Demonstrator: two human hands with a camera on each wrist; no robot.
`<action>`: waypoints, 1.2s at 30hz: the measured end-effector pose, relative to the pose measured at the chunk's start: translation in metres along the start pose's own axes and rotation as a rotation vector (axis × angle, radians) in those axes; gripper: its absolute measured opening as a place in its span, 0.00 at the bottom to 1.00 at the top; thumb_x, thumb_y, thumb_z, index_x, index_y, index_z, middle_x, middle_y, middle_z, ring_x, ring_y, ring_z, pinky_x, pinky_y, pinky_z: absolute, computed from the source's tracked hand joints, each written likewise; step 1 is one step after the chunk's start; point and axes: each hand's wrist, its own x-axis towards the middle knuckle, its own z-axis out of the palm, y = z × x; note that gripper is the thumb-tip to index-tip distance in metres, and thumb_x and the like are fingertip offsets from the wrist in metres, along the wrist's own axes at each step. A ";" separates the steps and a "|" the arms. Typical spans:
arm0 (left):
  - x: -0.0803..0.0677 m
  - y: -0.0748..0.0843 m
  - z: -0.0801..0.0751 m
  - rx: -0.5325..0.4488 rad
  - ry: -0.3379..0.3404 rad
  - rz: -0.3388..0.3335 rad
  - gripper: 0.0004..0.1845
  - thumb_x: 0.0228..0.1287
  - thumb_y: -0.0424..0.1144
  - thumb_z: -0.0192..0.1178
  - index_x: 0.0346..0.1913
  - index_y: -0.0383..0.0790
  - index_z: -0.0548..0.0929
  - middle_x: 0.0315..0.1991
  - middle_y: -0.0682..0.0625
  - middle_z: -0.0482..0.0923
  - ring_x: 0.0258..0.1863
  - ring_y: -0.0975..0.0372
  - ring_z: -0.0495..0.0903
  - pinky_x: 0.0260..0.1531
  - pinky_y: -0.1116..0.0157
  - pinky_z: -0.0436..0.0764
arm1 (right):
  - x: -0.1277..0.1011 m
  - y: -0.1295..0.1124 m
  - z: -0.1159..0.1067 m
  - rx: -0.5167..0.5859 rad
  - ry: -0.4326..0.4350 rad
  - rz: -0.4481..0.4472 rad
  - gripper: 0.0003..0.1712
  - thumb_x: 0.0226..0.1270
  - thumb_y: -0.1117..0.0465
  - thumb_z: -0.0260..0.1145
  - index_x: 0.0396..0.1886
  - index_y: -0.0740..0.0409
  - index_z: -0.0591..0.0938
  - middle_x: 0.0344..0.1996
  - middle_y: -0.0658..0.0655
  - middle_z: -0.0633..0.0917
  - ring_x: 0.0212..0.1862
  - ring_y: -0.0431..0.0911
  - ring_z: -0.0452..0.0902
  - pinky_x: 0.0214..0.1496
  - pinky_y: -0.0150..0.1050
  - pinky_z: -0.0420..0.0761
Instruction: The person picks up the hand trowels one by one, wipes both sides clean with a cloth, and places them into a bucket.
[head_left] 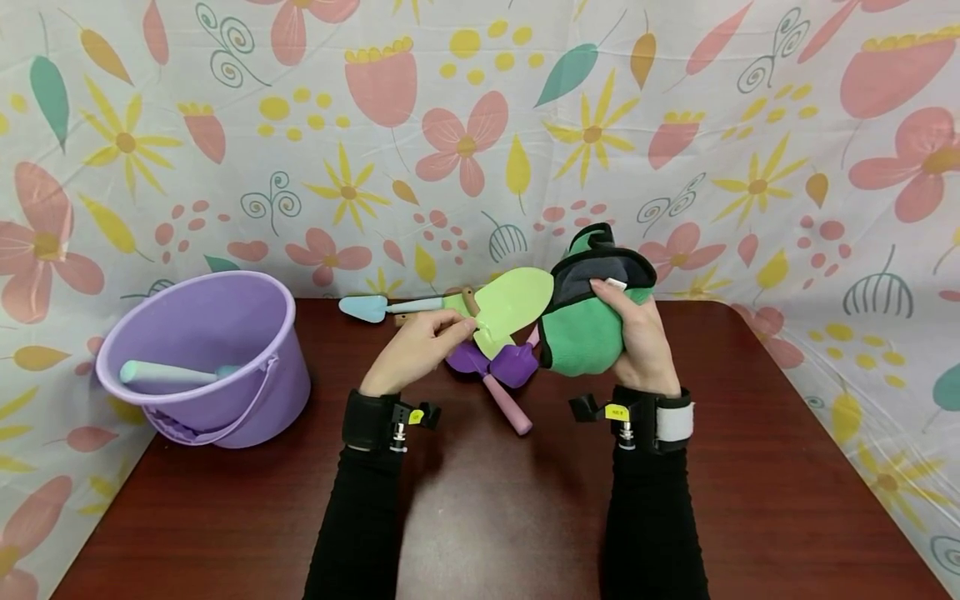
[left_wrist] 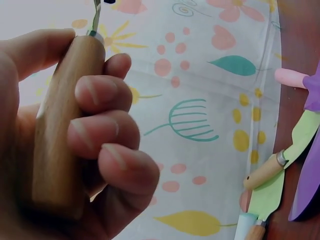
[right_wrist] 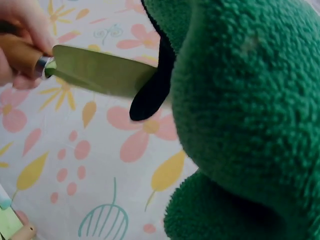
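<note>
Above the bench (head_left: 480, 500), the left hand (head_left: 416, 350) curls around the trowel (head_left: 510, 304) handle; blade stiff, light. The right hand (head_left: 641, 342) grips the soft green glove (head_left: 585, 329), touching the blade tip.

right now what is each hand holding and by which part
The left hand grips the light green trowel by its wooden handle. The right hand holds the green glove around its body, thumb at the dark cuff.

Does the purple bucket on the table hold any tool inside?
Yes, the purple bucket holds a light blue tool lying inside it, as the head view shows.
</note>
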 end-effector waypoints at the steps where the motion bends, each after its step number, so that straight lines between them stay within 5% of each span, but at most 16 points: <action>1: 0.002 -0.005 0.001 0.003 0.013 0.009 0.16 0.75 0.47 0.53 0.30 0.42 0.77 0.20 0.53 0.59 0.18 0.63 0.56 0.25 0.65 0.59 | 0.001 0.001 -0.001 -0.004 0.003 0.006 0.21 0.73 0.72 0.55 0.64 0.66 0.69 0.51 0.58 0.76 0.51 0.48 0.75 0.56 0.40 0.75; 15: 0.009 -0.010 0.012 -0.035 0.098 0.053 0.16 0.71 0.58 0.54 0.42 0.49 0.81 0.24 0.50 0.66 0.24 0.59 0.66 0.28 0.63 0.65 | 0.005 0.026 0.003 -0.178 0.018 0.207 0.14 0.73 0.65 0.60 0.56 0.62 0.76 0.46 0.56 0.80 0.43 0.45 0.80 0.50 0.39 0.79; 36: 0.006 -0.021 0.005 -0.046 0.020 -0.012 0.15 0.72 0.56 0.55 0.43 0.49 0.81 0.22 0.48 0.70 0.18 0.56 0.67 0.21 0.63 0.70 | 0.004 0.010 0.004 -0.130 0.060 0.138 0.19 0.72 0.68 0.60 0.61 0.63 0.73 0.51 0.56 0.78 0.49 0.46 0.77 0.53 0.38 0.76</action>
